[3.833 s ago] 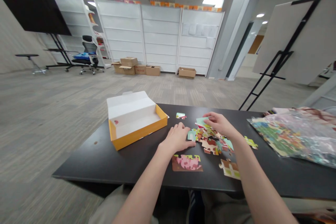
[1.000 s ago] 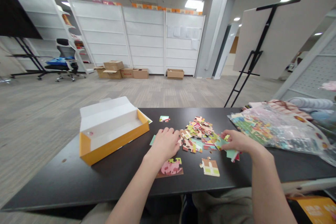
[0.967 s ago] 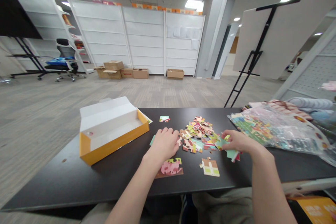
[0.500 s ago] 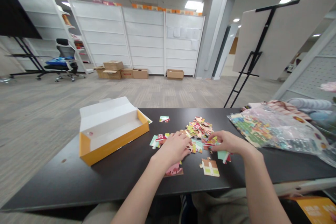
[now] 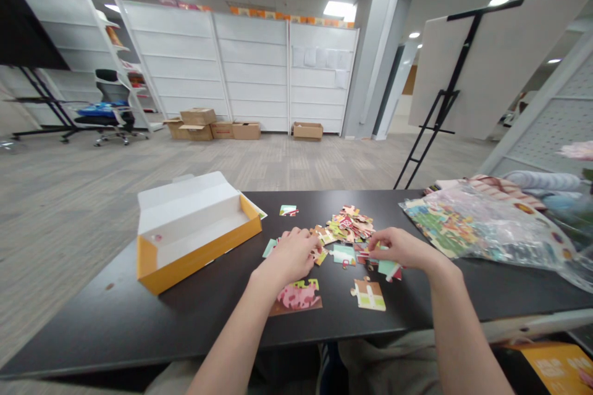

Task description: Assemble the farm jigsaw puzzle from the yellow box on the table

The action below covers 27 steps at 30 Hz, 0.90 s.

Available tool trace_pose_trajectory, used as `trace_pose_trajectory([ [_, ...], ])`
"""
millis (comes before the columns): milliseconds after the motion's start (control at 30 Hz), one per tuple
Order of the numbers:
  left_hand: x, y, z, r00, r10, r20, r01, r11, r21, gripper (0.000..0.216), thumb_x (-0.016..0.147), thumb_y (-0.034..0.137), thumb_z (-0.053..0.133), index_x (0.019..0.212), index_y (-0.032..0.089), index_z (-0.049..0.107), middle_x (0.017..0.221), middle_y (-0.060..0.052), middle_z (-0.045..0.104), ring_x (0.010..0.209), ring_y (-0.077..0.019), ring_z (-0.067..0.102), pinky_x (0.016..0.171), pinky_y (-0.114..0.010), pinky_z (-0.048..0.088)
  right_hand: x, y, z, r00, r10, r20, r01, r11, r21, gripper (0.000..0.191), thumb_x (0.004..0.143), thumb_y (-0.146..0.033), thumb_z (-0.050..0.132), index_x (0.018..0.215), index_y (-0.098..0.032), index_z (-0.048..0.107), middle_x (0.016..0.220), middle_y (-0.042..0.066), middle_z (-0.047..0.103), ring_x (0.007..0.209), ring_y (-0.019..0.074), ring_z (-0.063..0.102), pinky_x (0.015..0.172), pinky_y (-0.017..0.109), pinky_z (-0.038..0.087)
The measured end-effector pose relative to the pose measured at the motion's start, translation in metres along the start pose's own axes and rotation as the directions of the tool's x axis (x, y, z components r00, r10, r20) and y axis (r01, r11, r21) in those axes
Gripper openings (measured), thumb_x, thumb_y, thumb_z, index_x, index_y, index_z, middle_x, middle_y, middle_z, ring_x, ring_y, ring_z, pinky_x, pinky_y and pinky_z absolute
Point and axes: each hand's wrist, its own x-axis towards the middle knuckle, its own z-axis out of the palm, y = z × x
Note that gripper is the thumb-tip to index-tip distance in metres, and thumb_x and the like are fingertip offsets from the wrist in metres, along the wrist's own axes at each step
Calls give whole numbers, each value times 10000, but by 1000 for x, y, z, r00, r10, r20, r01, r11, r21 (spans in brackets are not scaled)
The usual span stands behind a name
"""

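On one black table [image 5: 204,315], two hands [image 5: 291,254] [image 5: 402,249], grip unclear, curl over puzzle pieces [image 5: 343,253] near one yellow box [image 5: 208,259].

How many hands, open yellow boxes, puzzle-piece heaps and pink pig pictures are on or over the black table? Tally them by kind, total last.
Left hand and right hand: 2
Open yellow box: 1
Puzzle-piece heap: 1 (overlapping pieces not counted singly)
Pink pig picture: 1
Total: 5

No legible txt; orange pkg [image 5: 558,369] print too blurry.
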Motion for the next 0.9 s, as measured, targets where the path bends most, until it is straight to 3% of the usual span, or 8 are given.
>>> trace_pose_trajectory([
  [167, 0, 6, -5, 998, -55, 1, 55, 995, 84, 268, 899, 159, 486, 1065, 222, 687, 1099, -112, 651, 1047, -291, 587, 894, -444, 467, -6, 8, -4, 996, 61, 69, -65, 996, 56, 313, 709, -478, 731, 773, -177, 784, 617, 23, 607, 585, 152, 510, 510, 250, 326],
  [300, 3, 15, -8, 997, -43, -62, 48, 994, 97, 221, 952, 218, 465, 1033, 188, 668, 1123, -117, 665, 1035, -288, 594, 876, -438, 474, -4, 22, -3, 991, 102, 87, -108, 992, 66, 262, 656, -421, 785, 745, -175, 772, 618, 20, 622, 588, 157, 545, 513, 248, 359],
  [567, 17, 38, 9, 989, 133, -60, -132, 991, 28, 191, 949, 338, 594, 1066, 199, 652, 1166, -89, 689, 1136, -293, 575, 923, -426, 468, -3, 49, 1, 976, 215, 44, -217, 974, 69, 270, 608, -351, 816, 769, -165, 706, 695, 42, 685, 638, 181, 612, 526, 252, 406],
  [900, 24, 42, 17, 994, 98, -53, -96, 995, 37, 248, 970, 322, 555, 1162, 184, 630, 1208, -126, 669, 1166, -309, 566, 981, -454, 450, -12, 66, -4, 964, 265, -13, -263, 960, 95, 292, 588, -350, 814, 778, -161, 695, 653, 31, 651, 598, 164, 593, 489, 238, 387],
])
